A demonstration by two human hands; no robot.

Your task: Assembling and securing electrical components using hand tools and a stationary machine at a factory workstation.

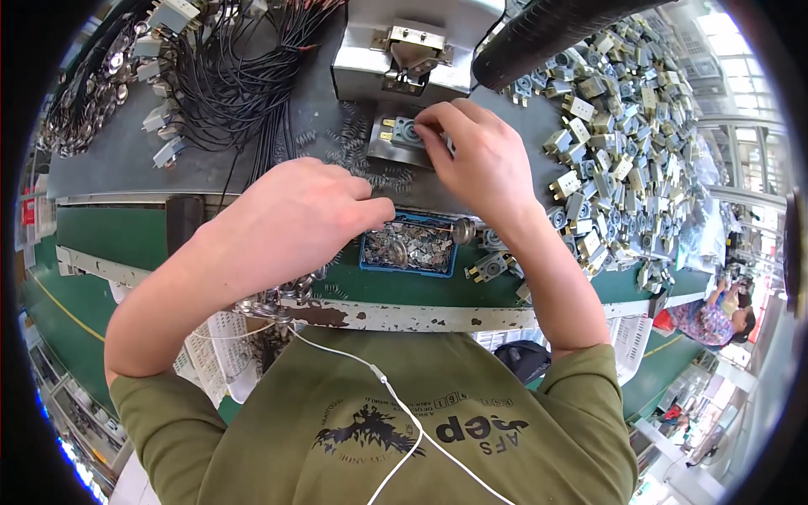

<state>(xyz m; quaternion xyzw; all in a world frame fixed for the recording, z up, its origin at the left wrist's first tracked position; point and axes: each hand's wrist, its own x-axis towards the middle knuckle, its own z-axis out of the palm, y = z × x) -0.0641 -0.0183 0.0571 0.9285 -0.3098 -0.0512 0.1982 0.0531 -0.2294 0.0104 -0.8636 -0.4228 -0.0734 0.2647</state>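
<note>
My right hand (480,147) is closed with thumb and fingertips at a small grey component (405,131) with brass prongs. That component lies in a metal fixture block (383,151) in front of the press. My left hand (307,202) hovers left of the fixture, its fingers curled together, their tips pointing right. From near those fingertips a thin copper-coloured rod (425,225) runs to a round metal piece (463,231); the grip itself is hidden. Below it is a blue tray (408,271) of small metal parts.
A bench press (412,63) stands behind the fixture, beside a thick black hose (555,38). Many finished-looking grey components (602,160) are heaped at right. Black cables (236,93) lie at left, with loose springs (349,139) nearby. Another person (707,322) sits far right.
</note>
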